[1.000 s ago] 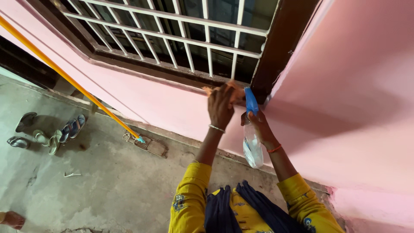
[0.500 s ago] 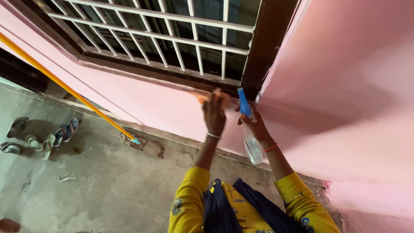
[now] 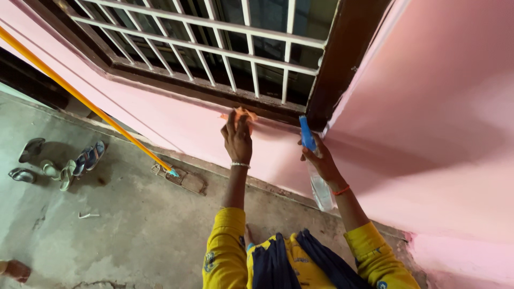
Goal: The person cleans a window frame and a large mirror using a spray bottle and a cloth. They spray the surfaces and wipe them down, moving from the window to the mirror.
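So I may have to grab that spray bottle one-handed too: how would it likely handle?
The spray bottle in the right hand is clear thin plastic, so probably light and a bit squashy. It hangs by its blue head, so it may swing. If damp, it could be slippery; the picture cannot settle that.

Yellow patterned sleeves, a dark blue scarf, a silver left-wrist bangle and an orange right-wrist thread.

The left hand (image 3: 237, 140) hides most of the orange cloth (image 3: 239, 113); the mop handle (image 3: 80, 96) runs off-frame.
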